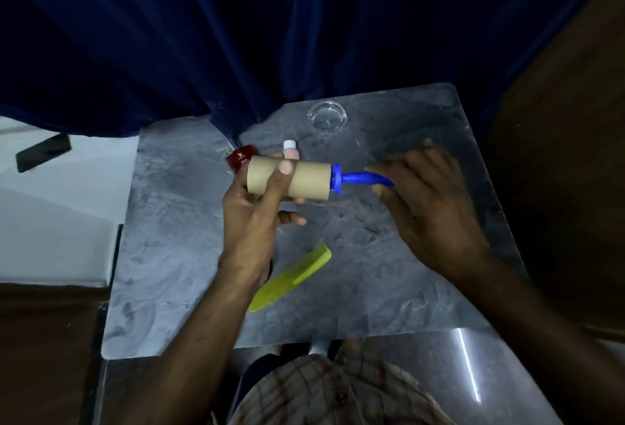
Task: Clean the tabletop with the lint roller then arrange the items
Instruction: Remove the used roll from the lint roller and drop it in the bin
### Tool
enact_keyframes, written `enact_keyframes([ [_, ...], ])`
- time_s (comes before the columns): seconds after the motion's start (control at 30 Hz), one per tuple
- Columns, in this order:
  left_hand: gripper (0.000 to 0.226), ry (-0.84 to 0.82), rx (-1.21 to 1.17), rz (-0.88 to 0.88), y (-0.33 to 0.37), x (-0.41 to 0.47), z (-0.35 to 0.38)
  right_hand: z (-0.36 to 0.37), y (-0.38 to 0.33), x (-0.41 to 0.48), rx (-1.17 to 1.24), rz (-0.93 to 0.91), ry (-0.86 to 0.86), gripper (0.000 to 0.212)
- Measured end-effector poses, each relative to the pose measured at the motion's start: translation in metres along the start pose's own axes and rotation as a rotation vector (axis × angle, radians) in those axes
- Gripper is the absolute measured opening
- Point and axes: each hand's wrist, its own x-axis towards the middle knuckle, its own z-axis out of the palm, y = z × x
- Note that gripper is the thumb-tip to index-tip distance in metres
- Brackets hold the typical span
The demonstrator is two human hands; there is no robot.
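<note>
- I've got the left hand (pixel 257 201) wrapped around the tan roll of the lint roller (pixel 291 181) at frame centre — thumb over the front, fingers curled behind and under, firm hold.
- Right hand (pixel 426 201) pinches the blue handle (pixel 367 178) with thumb and fingertips, narrow grip, the handle's far end hidden in the hand.
- Roller is held level, lifted off the tabletop (pixel 389 289), roll pointing frame-left, handle frame-right.
- Just behind the roll: a red box (pixel 238 159) and a small pink bottle (pixel 291 152) with a white cap — both partly hidden by roll and fingers.
- Yellow-green comb (pixel 292 275) lies flat below the hands, angled, lower end near my left wrist.
- Dark hair strands scattered on the grey marbled surface right of centre, under the right hand.
- Clear glass dish (pixel 327 115) at the top of the table, well apart from the hands.
- Dark blue curtain (pixel 236 35) fills the upper frame, its hem touching the table's far edge.
- Black phone (pixel 44 153) at left edge, off the table.
</note>
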Motion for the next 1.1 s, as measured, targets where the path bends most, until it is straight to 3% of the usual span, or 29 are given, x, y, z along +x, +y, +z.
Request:
enact_keyframes([
  [0.5,0.061,0.004,-0.205,0.092,0.025,-0.058,-0.049,-0.042,-0.07,0.011,-0.027,-0.095,-0.041,0.026],
  [0.67,0.03,0.053,-0.401,0.117,0.046,-0.063,-0.072,-0.048,-0.097,0.022,-0.027,-0.084,0.013,0.029],
  [0.83,0.032,0.175,-0.326,0.222,0.062,-0.067,-0.111,-0.044,-0.133,0.038,-0.047,-0.153,0.069,0.028],
  [0.93,0.034,0.236,-0.333,0.23,0.066,-0.068,-0.143,-0.04,-0.155,0.05,-0.039,-0.218,0.117,0.025],
  [1.03,0.021,0.291,-0.338,0.23,0.068,-0.074,-0.178,-0.029,-0.181,0.061,-0.026,-0.286,0.142,0.021],
  [1.1,0.026,0.341,-0.364,0.237,0.069,-0.078,-0.198,-0.022,-0.198,0.067,0.0,-0.32,0.137,0.022],
])
